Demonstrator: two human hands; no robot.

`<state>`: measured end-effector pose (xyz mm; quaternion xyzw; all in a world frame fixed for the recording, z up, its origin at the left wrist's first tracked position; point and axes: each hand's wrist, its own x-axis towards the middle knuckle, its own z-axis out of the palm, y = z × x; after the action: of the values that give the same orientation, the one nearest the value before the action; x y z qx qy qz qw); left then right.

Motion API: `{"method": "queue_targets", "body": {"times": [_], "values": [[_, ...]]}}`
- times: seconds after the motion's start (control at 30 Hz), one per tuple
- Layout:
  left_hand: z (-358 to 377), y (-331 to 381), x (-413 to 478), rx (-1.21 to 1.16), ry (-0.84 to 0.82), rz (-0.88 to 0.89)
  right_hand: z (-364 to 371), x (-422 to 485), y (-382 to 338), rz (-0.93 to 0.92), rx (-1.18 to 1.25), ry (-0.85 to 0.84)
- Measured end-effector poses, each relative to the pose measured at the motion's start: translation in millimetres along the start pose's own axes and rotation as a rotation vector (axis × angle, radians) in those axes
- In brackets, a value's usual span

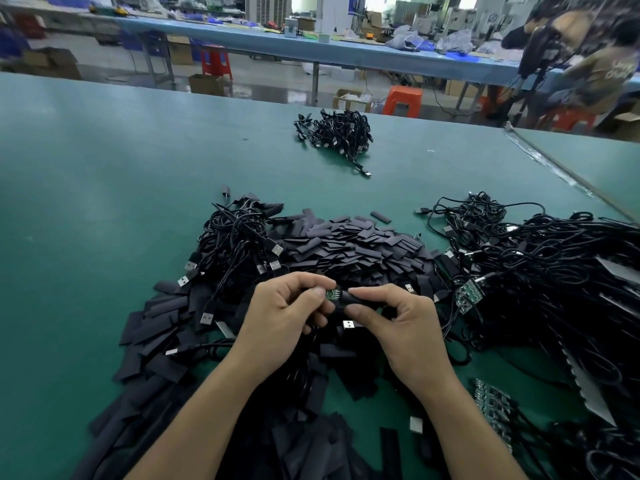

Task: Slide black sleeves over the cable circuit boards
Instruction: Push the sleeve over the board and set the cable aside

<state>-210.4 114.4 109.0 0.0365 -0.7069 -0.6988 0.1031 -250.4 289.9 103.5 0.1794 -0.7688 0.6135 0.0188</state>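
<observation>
My left hand (284,313) pinches a small green circuit board (333,294) on the end of a black cable, thumb and fingers curled round it. My right hand (398,323) pinches a black sleeve (356,299) between thumb and forefinger. The sleeve's open end meets the board's right edge, and a short green piece shows between my fingertips. A silver USB plug (349,324) hangs just below my hands. Beneath and behind them lies a big heap of flat black sleeves (349,247).
A tangle of black cables with bare boards (468,295) fills the right side of the green table (104,202). Another cable tangle (242,233) lies left of the sleeve heap, and a small cable bundle (337,133) sits far back. A person sits at the far right.
</observation>
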Motion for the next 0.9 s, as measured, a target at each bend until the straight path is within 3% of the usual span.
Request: {"method": "queue_targets", "body": {"times": [0.33,0.57,0.7,0.9], "values": [[-0.4,-1.6,-2.3,0.120,-0.079,0.024,-4.3,1.0,6.0,-0.017,-0.108,-0.063],[-2.7,-3.7,-2.0,0.131,-0.195,0.052,-7.3,1.0,3.9,-0.068,-0.042,-0.114],[-3.2,-5.9,0.4,0.110,-0.151,0.023,-4.6,-0.2,3.2,-0.169,-0.136,-0.061],[-3.7,-8.7,-1.4,0.255,-0.008,0.171,-4.4,-0.2,6.0,-0.258,-0.260,0.023]]}}
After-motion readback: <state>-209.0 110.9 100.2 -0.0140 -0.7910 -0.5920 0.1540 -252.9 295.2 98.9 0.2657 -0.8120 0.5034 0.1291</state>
